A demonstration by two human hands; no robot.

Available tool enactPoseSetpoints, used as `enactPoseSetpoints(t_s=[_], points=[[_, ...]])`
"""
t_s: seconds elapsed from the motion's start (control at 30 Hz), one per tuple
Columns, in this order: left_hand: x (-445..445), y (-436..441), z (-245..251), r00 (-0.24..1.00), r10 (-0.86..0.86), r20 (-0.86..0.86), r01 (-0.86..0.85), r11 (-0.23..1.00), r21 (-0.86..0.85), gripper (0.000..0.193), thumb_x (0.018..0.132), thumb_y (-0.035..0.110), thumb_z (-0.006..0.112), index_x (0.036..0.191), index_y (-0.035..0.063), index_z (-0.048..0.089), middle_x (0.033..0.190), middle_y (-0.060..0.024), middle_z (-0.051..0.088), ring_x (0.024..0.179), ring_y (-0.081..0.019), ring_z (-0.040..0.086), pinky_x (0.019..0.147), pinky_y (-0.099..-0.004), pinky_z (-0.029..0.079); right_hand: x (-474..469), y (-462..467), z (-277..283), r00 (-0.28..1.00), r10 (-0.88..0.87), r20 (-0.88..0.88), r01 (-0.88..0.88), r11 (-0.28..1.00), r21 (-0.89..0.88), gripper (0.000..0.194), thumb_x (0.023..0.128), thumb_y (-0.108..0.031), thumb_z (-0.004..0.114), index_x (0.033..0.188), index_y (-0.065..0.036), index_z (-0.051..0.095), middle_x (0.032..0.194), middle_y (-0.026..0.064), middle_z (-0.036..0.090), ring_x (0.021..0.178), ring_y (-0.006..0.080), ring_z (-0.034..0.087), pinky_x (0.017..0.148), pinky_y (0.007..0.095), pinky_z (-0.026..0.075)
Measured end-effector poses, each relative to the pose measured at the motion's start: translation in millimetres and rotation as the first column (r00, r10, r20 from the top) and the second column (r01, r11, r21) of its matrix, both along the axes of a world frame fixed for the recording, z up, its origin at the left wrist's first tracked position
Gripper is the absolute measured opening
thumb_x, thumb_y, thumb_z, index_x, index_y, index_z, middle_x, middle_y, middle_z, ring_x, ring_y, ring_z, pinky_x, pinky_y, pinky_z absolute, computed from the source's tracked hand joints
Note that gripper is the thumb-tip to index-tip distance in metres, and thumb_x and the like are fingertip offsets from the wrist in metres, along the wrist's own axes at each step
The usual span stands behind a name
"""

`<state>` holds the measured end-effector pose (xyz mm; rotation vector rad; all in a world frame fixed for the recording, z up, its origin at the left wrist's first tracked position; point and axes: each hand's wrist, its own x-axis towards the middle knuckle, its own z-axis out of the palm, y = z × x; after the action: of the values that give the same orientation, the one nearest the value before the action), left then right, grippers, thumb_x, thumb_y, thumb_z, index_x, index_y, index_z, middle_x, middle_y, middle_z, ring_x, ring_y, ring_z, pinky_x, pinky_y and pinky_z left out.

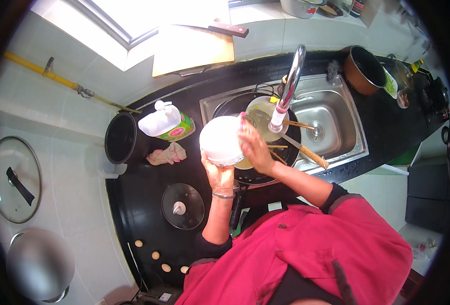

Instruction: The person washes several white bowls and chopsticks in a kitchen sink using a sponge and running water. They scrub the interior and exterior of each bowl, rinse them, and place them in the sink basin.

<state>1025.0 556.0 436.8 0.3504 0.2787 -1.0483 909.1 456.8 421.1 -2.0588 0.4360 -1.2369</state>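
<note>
My left hand (218, 173) holds a white bowl (222, 139) from below, its outer side turned up to me. At the bowl's right side, my right hand (256, 148) presses a pinkish cloth or sponge (243, 119) against it, only partly visible. Both hands are above a black wok (295, 146) set over the left sink basin. Dishes, a pale bowl (262, 127) and chopsticks (277, 146) lie in the wok. A knife with a wooden handle (313, 157) reaches across its right edge towards the right basin. The chrome faucet (295, 76) arches over the pale bowl.
Left on the black counter are a detergent jug (167, 124), a crumpled cloth (167, 154), a black pot (121, 138), a glass lid (183, 206) and several eggs (155, 255). The steel basin (324, 122) and a brown pot (364, 70) are to the right. A cutting board (194, 49) leans behind.
</note>
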Motion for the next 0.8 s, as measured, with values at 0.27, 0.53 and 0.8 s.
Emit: enactPoseSetpoints(t_s=[0.27, 0.53, 0.8], points=[[7, 15, 6, 0.938, -0.248, 0.242, 0.269, 0.962, -0.057, 0.047, 0.089, 0.029, 0.051, 0.127, 0.0023, 0.043, 0.128, -0.0119, 0.050, 0.117, -0.0255, 0.048, 0.102, -0.0404, 0.036, 27, -41, 67, 0.824, 0.315, -0.471, -0.152, 0.924, 0.352, 0.027, 0.087, -0.019, 0.048, 0.106, -0.001, 0.051, 0.103, 0.0207, 0.059, 0.090, 0.0302, 0.061, 0.076, 0.0371, 0.048], [21, 20, -3, 0.967, -0.173, 0.186, 0.160, 0.984, 0.084, 0.046, 0.089, 0.028, 0.053, 0.127, 0.0029, 0.044, 0.124, -0.0127, 0.052, 0.113, -0.0261, 0.050, 0.101, -0.0413, 0.037, 2, -18, 43, 0.994, 0.042, -0.102, -0.048, 0.997, -0.065, 0.011, 0.078, -0.014, 0.065, 0.085, -0.005, 0.065, 0.094, 0.0105, 0.060, 0.092, 0.0278, 0.056, 0.081, 0.0361, 0.045], [23, 16, 1, 0.946, -0.168, 0.277, 0.157, 0.986, 0.063, 0.045, 0.089, 0.029, 0.050, 0.126, 0.0032, 0.045, 0.127, -0.0122, 0.051, 0.116, -0.0253, 0.049, 0.102, -0.0410, 0.036, 1, -37, 64, 0.863, 0.284, -0.417, -0.175, 0.944, 0.280, 0.012, 0.070, -0.016, 0.072, 0.077, -0.009, 0.066, 0.089, 0.0116, 0.055, 0.085, 0.0242, 0.056, 0.073, 0.0348, 0.047]])
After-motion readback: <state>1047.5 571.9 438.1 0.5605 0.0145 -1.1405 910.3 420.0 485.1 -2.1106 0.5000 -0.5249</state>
